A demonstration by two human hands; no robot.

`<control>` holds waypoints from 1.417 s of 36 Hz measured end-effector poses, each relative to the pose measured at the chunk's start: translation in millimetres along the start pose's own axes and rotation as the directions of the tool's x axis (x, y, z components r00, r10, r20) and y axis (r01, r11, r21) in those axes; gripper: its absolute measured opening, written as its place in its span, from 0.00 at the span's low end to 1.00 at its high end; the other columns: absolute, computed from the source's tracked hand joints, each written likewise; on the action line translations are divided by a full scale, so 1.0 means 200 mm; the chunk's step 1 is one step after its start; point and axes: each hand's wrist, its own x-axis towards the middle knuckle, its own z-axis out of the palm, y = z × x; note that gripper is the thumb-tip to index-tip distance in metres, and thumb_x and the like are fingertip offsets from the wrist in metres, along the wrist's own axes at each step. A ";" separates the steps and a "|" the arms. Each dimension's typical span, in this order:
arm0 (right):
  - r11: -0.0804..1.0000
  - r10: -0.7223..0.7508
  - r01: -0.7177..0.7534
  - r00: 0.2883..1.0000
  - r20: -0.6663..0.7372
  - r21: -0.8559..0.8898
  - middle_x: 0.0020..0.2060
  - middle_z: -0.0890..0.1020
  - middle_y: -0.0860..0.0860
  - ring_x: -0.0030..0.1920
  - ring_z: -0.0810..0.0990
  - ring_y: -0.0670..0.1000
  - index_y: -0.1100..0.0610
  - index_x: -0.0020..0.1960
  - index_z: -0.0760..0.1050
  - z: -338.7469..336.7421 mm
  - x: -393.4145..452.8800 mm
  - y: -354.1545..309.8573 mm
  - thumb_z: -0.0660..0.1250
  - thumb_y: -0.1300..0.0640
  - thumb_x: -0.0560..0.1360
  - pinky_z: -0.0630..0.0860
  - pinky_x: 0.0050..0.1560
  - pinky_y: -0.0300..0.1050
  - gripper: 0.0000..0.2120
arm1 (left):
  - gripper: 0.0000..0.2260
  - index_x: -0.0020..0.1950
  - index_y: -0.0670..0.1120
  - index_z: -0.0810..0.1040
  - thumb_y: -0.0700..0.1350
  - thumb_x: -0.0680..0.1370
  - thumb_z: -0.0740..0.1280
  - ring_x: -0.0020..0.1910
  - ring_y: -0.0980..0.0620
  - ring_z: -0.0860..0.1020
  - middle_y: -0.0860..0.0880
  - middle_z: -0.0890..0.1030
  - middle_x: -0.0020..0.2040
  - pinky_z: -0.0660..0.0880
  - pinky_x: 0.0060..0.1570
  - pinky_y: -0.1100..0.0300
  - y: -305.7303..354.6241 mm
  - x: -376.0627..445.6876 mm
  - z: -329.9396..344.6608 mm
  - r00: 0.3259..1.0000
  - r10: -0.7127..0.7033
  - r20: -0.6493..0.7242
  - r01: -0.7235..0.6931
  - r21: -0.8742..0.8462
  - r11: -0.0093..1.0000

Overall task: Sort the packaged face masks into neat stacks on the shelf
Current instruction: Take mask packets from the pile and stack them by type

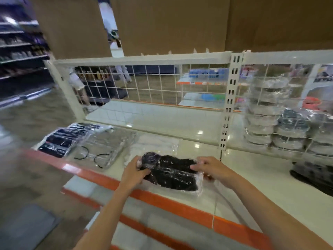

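A clear plastic pack of black face masks [171,173] lies near the front of the white shelf [252,186]. My left hand [134,171] grips its left end and my right hand [210,168] grips its right end. Behind it lies a pack of white masks [155,145]. Further left sit a pack of grey masks [106,147] with black ear loops and a pack of black masks [64,139] at the shelf's left end. All lie flat.
A white wire grid [153,83] backs the shelf, with a slotted upright post [228,103]. To the right stand stacks of packed grey masks [288,129] behind a wire divider, and a dark pack [313,175] lies at the far right. An orange strip [162,197] edges the shelf front.
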 end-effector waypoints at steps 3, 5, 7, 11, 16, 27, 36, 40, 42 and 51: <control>0.996 -0.041 0.046 0.997 0.067 -0.081 0.37 0.73 0.49 0.39 0.72 0.49 0.52 0.39 0.69 0.18 0.11 -0.13 0.69 0.53 0.74 0.67 0.41 0.41 0.10 | 0.11 0.51 0.41 0.74 0.33 0.71 0.69 0.30 0.48 0.75 0.41 0.79 0.38 0.71 0.26 0.57 -0.11 0.06 -0.22 0.997 -0.054 -0.057 0.052 -0.041 0.998; 0.987 -0.081 0.096 0.990 0.116 -0.133 0.36 0.73 0.50 0.35 0.70 0.47 0.53 0.38 0.70 0.32 0.19 -0.21 0.69 0.53 0.74 0.66 0.38 0.39 0.11 | 0.10 0.46 0.44 0.75 0.32 0.71 0.69 0.32 0.47 0.76 0.41 0.80 0.38 0.75 0.35 0.53 -0.19 0.10 -0.36 0.992 -0.096 -0.078 0.092 -0.062 0.994; 0.968 -0.116 0.143 0.984 0.138 -0.207 0.36 0.73 0.52 0.34 0.67 0.46 0.59 0.41 0.73 0.46 0.26 -0.29 0.69 0.54 0.74 0.64 0.36 0.39 0.10 | 0.12 0.40 0.50 0.74 0.33 0.70 0.71 0.36 0.47 0.77 0.42 0.80 0.40 0.75 0.45 0.52 -0.26 0.13 -0.50 0.985 -0.119 -0.123 0.107 -0.094 0.990; 0.954 -0.149 0.163 0.986 0.071 -0.251 0.31 0.68 0.48 0.31 0.65 0.46 0.63 0.45 0.74 0.75 0.44 -0.41 0.70 0.58 0.73 0.62 0.30 0.36 0.09 | 0.08 0.41 0.46 0.77 0.38 0.68 0.75 0.42 0.44 0.79 0.43 0.80 0.42 0.76 0.47 0.51 -0.45 0.23 -0.75 0.958 -0.166 -0.235 0.137 -0.133 0.982; 0.940 -0.153 0.161 0.987 0.050 -0.300 0.30 0.70 0.48 0.31 0.68 0.46 0.59 0.37 0.71 1.08 0.67 -0.57 0.69 0.58 0.73 0.62 0.31 0.37 0.10 | 0.15 0.46 0.45 0.71 0.39 0.68 0.76 0.45 0.36 0.81 0.40 0.78 0.48 0.78 0.48 0.42 -0.68 0.40 -1.02 0.904 -0.273 -0.328 0.196 -0.248 0.949; 0.972 -0.157 0.162 0.987 0.041 -0.173 0.31 0.75 0.47 0.32 0.74 0.48 0.54 0.49 0.76 1.57 1.13 -1.02 0.65 0.59 0.77 0.70 0.36 0.41 0.02 | 0.21 0.56 0.47 0.66 0.41 0.69 0.73 0.48 0.38 0.80 0.37 0.77 0.53 0.77 0.51 0.44 -0.88 0.86 -1.56 0.797 -0.266 -0.543 0.101 -0.314 0.944; 0.971 -0.083 0.099 0.993 0.082 -0.215 0.32 0.76 0.52 0.30 0.74 0.46 0.56 0.38 0.67 1.89 1.42 -1.15 0.64 0.62 0.77 0.70 0.31 0.34 0.10 | 0.30 0.72 0.38 0.58 0.41 0.74 0.69 0.71 0.38 0.58 0.36 0.56 0.71 0.60 0.70 0.47 -1.03 0.99 -1.59 0.858 -0.147 -0.492 0.217 0.087 0.972; 0.917 -0.048 0.079 0.995 0.090 -0.390 0.40 0.81 0.54 0.38 0.78 0.52 0.55 0.42 0.71 1.97 1.49 -1.16 0.62 0.61 0.77 0.64 0.29 0.38 0.06 | 0.21 0.68 0.42 0.67 0.48 0.77 0.65 0.69 0.42 0.61 0.41 0.62 0.69 0.61 0.68 0.51 -1.07 1.00 -1.54 0.932 -0.083 -0.352 0.234 0.414 0.880; 0.907 -0.052 0.078 0.996 0.075 -0.413 0.45 0.81 0.56 0.43 0.78 0.54 0.59 0.48 0.73 2.01 1.52 -1.19 0.62 0.59 0.78 0.67 0.33 0.42 0.03 | 0.21 0.67 0.45 0.68 0.52 0.78 0.63 0.67 0.43 0.64 0.44 0.65 0.68 0.62 0.66 0.51 -1.11 1.03 -1.54 0.950 -0.079 -0.301 0.239 0.544 0.804; 0.804 -0.079 0.152 0.985 0.150 -0.575 0.45 0.75 0.56 0.45 0.74 0.55 0.59 0.51 0.68 2.09 1.62 -1.26 0.62 0.52 0.78 0.68 0.42 0.47 0.10 | 0.24 0.70 0.46 0.66 0.59 0.79 0.57 0.70 0.50 0.66 0.49 0.68 0.70 0.48 0.74 0.45 -1.15 1.14 -1.58 0.972 -0.110 -0.210 0.232 0.744 0.627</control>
